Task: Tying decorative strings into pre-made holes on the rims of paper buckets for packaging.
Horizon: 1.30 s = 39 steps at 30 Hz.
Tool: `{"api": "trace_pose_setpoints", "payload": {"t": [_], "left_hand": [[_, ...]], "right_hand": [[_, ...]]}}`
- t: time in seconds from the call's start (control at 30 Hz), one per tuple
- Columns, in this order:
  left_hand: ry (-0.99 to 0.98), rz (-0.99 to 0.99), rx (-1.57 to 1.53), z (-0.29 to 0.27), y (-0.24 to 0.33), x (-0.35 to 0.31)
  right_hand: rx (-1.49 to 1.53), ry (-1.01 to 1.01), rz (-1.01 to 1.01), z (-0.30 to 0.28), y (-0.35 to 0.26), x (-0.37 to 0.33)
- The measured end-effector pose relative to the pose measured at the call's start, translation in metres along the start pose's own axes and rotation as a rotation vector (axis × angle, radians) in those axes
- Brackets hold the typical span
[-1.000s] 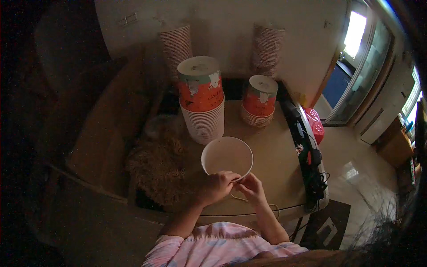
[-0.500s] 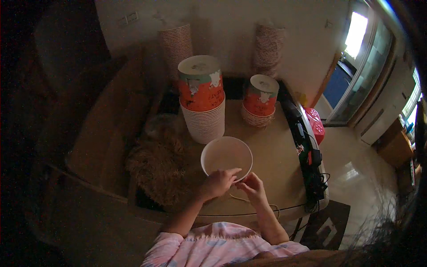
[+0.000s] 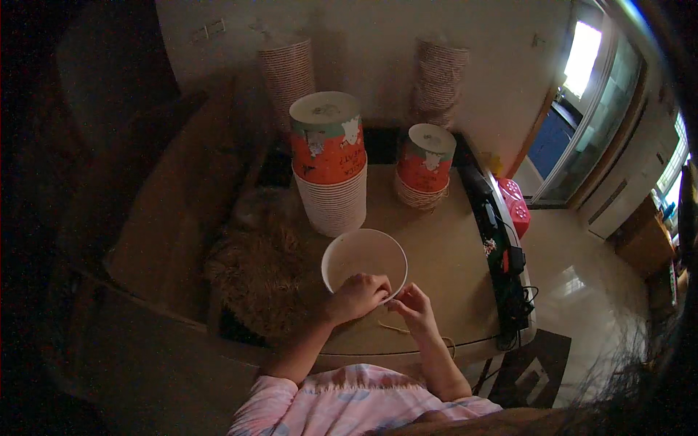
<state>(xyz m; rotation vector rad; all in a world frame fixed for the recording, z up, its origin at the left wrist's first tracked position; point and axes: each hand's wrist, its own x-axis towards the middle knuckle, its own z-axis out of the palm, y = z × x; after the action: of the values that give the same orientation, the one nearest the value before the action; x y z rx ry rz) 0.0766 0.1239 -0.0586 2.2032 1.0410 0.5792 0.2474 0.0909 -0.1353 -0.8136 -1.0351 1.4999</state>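
Note:
A white paper bucket [image 3: 360, 252], mouth up, tilts toward me at the near middle of the table. My left hand [image 3: 358, 296] reaches over its near rim, fingers curled inside against the wall. On the outside of the same rim, at the near right, my right hand [image 3: 414, 307] pinches with thumb and fingertips. What lies between the fingertips is too small to make out. A thin pale string [image 3: 392, 328] trails on the table beneath my right hand and runs behind the wrist. Just beyond the bucket stands a tall upside-down stack of orange-and-green paper buckets [image 3: 329, 156].
A shorter bucket stack [image 3: 425, 163] stands to the right. Two tall stacks, left [image 3: 287, 80] and right [image 3: 440, 83], rise at the back wall. A shaggy brown bundle of fibres [image 3: 258, 272] lies left. Black cables [image 3: 518, 301] line the right edge, beside a pink stool [image 3: 515, 207].
The bucket has shifted slightly left and toward me. My left fingers, stretched out over the rim before, are now curled down inside it. The right hand stays almost in place.

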Motion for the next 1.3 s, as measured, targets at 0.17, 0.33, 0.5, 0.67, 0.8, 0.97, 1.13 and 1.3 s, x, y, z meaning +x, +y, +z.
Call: {"api": "trace_pose_setpoints", "payload": {"t": [0.17,0.33,0.5,0.67,0.8,0.97,1.13,1.3], "left_hand": [[0.227,-0.081,-0.147,-0.004,0.007,-0.006],[0.211,-0.096,-0.164,-0.004,0.007,-0.007],[0.242,-0.136,-0.210,0.001,0.008,-0.008],[0.260,-0.126,-0.204,0.004,0.009,-0.010],[0.322,-0.075,-0.272,0.007,0.006,-0.008],[0.335,-0.067,-0.216,0.008,0.006,-0.007],[0.364,-0.107,-0.331,0.013,-0.003,-0.003],[0.332,0.138,-0.318,0.012,-0.019,0.002]], "right_hand": [[0.006,0.041,-0.017,0.012,-0.023,-0.011],[-0.047,0.096,-0.184,0.022,-0.026,-0.009],[-0.223,0.149,-0.191,0.031,-0.029,-0.004],[-0.405,0.181,-0.246,0.043,-0.033,0.000],[-0.313,0.146,-0.235,0.042,-0.035,0.002],[-0.553,0.170,-0.321,0.043,-0.036,0.003],[-0.621,0.188,-0.342,0.044,-0.041,0.002],[-0.793,0.196,-0.383,0.042,-0.044,0.002]]}}
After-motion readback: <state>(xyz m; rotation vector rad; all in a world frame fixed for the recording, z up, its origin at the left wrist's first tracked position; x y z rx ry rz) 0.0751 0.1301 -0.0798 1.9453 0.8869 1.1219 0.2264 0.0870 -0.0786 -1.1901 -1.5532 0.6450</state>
